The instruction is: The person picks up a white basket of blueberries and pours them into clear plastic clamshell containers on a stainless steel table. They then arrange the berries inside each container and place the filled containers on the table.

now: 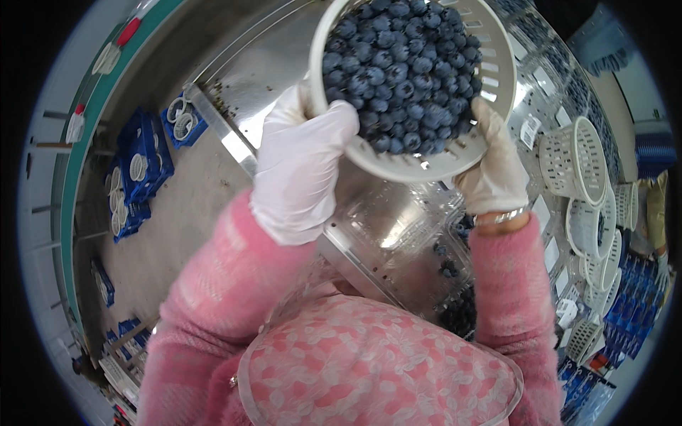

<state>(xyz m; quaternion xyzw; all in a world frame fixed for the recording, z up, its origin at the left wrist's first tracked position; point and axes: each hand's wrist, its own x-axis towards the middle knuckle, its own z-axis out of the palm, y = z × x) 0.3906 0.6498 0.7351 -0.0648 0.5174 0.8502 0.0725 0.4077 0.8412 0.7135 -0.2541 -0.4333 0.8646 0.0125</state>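
Both gloved hands grip a white slotted plastic basket (394,165) well filled with blueberries (399,80). My left hand (303,165), in a white glove, holds the rim at its near left side, thumb over the edge. On the near right side, my right hand (495,165) has its thumb inside the rim against the berries; its fingers are mostly hidden behind the wall. The basket is tilted so its mouth faces me, above a stainless steel table (256,69). Below the hands lies a clear plastic tray (394,229), with loose dark berries (458,314) at its right.
White slotted baskets (570,160) stand in a row to the right, near white labels (530,130) that bear printing. Blue crates (141,160) with white baskets sit on the floor at left. Small debris (221,101) lies along the table's raised edge (229,138). A gloved hand (662,274) of another person shows far right.
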